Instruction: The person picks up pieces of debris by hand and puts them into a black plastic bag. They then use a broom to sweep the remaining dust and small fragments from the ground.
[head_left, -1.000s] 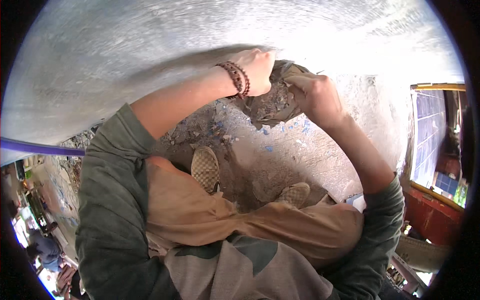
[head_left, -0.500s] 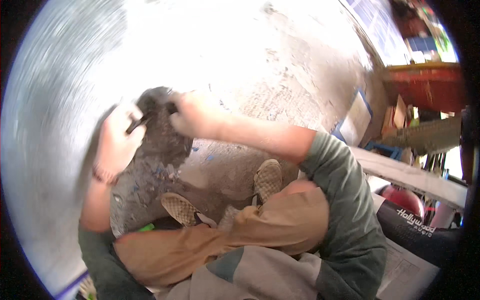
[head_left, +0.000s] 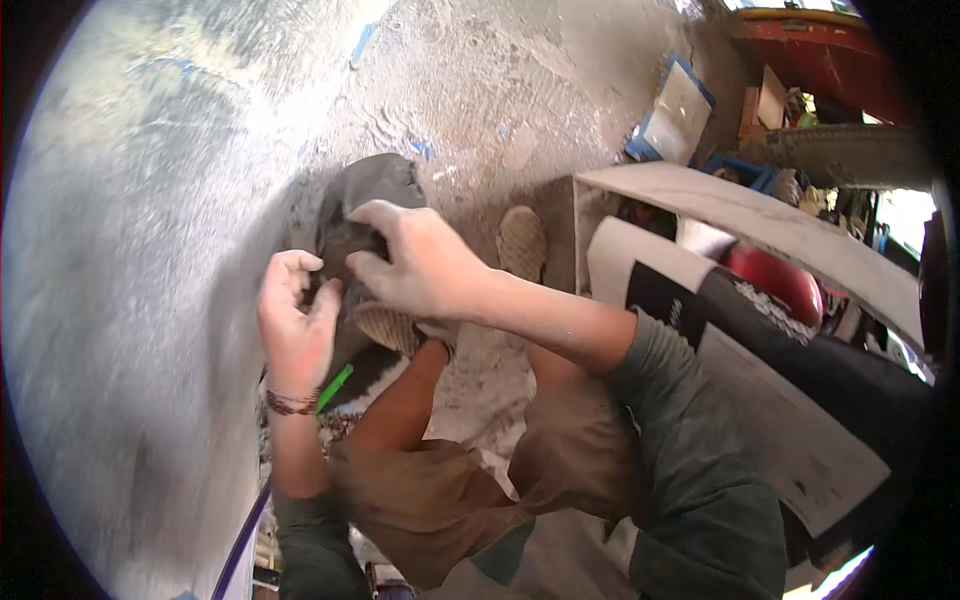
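Note:
A dark grey, soft-looking thing like a bag (head_left: 372,183) stands in front of me by the pale wall; its opening and lower part are partly hidden by my hands. My right hand (head_left: 425,258) is over its near side, thumb and forefinger apart. At its left side, my left hand (head_left: 298,325) has bent fingers with a gap to the thumb, and I see nothing gripped there. A bright green stick-like piece (head_left: 335,388) lies beside my left wrist.
My shoe (head_left: 522,243) rests on the dusty floor right of the bag. To the right are a white shelf board (head_left: 690,185), a black-and-white panel (head_left: 740,310), a red rounded object (head_left: 775,280) and a blue-edged board (head_left: 675,118). The pale wall (head_left: 130,300) borders the left.
My hands have come nearer to me and their fingers have parted from the dark thing's edges. My view has shifted, and the dark grey thing now shows its upper side.

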